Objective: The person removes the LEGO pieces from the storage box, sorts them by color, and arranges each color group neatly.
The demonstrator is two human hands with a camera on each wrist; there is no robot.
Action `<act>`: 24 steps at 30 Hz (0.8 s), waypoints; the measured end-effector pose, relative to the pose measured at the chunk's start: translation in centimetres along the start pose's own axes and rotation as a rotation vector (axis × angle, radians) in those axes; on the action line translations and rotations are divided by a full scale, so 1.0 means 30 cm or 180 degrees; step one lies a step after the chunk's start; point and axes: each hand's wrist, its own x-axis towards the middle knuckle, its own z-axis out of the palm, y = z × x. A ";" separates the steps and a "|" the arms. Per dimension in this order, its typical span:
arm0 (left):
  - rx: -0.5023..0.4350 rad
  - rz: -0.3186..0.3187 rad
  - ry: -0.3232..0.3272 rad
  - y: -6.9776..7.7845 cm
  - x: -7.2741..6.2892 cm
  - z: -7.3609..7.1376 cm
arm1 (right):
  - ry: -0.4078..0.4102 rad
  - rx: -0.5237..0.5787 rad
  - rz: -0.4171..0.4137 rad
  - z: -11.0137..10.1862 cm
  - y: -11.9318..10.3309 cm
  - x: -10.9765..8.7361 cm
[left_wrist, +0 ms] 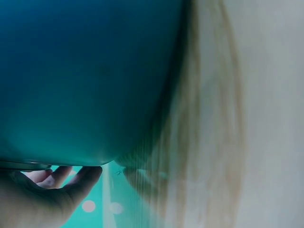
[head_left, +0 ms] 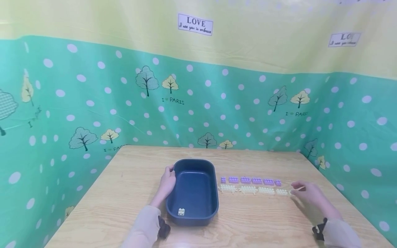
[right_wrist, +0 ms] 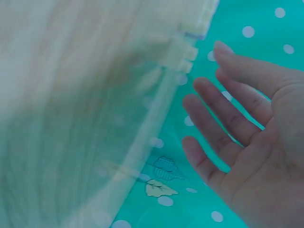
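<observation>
A dark blue rectangular tub [head_left: 195,193] stands on the table, with one cream toy brick [head_left: 181,212] inside at its near left. My left hand [head_left: 168,181] grips the tub's left rim; in the left wrist view the tub's outer wall [left_wrist: 85,85] fills much of the picture above the fingers [left_wrist: 85,183]. At the right end of a row of cream bricks [head_left: 266,190] is my right hand [head_left: 307,194]. Its fingers are spread and relaxed in the right wrist view, beside a cream brick [right_wrist: 178,54], with nothing held in the palm.
Behind the cream row runs a row of purple bricks [head_left: 245,180], both to the right of the tub. The wooden table [head_left: 133,172] ends at a green dotted curtain [head_left: 192,113] at the back and sides.
</observation>
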 end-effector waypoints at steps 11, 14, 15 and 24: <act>0.0004 0.0027 0.0022 -0.003 0.001 -0.003 | 0.0352 -0.0164 -0.0283 0.003 -0.155 0.000; -0.0048 0.0023 0.0026 -0.005 0.002 -0.003 | 0.0422 -0.0131 -0.0377 0.014 -0.205 0.016; -0.0068 0.0024 0.0034 -0.005 0.003 -0.003 | 0.0433 -0.0120 -0.0422 0.017 -0.222 0.021; -0.0075 0.0018 0.0040 -0.003 0.001 -0.001 | 0.0484 -0.0039 -0.0735 0.034 -0.373 0.067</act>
